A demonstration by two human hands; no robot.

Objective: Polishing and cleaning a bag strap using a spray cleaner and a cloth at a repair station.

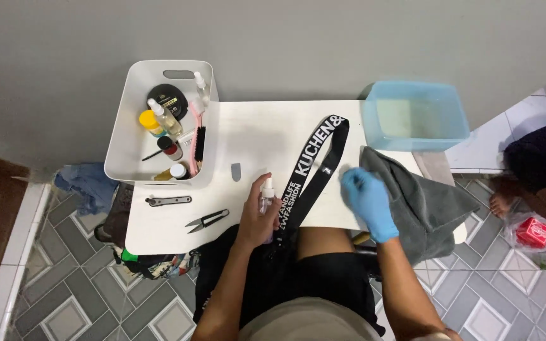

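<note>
My bare left hand [257, 215] grips a small clear spray bottle [267, 194] with a white nozzle, upright over the front of a white table [254, 136]. A black fabric strap with white lettering [319, 158] loops across the table and runs down to a black bag on my lap [285, 271]. My right hand [364, 196], in a blue glove, rests flat on the table beside the strap, its fingers next to a grey cloth [421, 196] that hangs over the table's right edge.
A white bin [135, 126] at the table's left holds bottles, brushes and a round tin. Small snips [208, 220], a metal tool [168, 201] and a small grey piece [236, 171] lie nearby. A blue basin [415, 117] stands back right. Another person's foot [497, 203] is at right.
</note>
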